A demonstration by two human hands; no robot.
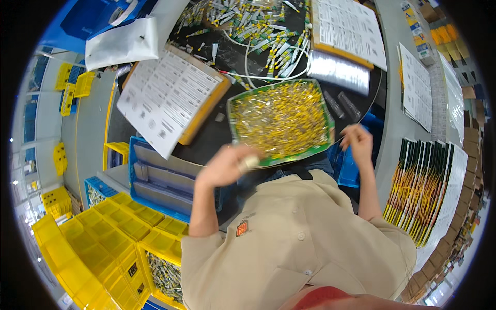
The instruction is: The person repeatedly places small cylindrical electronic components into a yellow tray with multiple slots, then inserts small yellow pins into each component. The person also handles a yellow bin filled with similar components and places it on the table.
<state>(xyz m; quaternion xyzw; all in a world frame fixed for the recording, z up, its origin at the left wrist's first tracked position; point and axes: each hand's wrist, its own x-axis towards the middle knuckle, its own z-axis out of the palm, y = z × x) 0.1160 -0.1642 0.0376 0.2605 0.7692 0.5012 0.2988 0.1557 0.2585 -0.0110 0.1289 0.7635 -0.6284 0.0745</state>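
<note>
At 12 o'clock from the beige shirt [305, 227], a green-rimmed rectangular tray [294, 158] of small yellow pieces [281, 119] overlaps the black counter [212, 138]; left hand [231, 163], blurred, at its 8 o'clock, right hand [357, 142], fingers curled, at 4; I cannot tell whether either grasps anything

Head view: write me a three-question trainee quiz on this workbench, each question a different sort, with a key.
1. True or false: the left hand is nearer the tray's lower-left corner than its upper-right corner.
2. Which colour dominates the small pieces in the tray?
A) blue
B) yellow
C) red
3. Fill in: beyond the tray, a heap of small tubes lies on the ____ tabletop.

Key:
1. True
2. B
3. black
</note>
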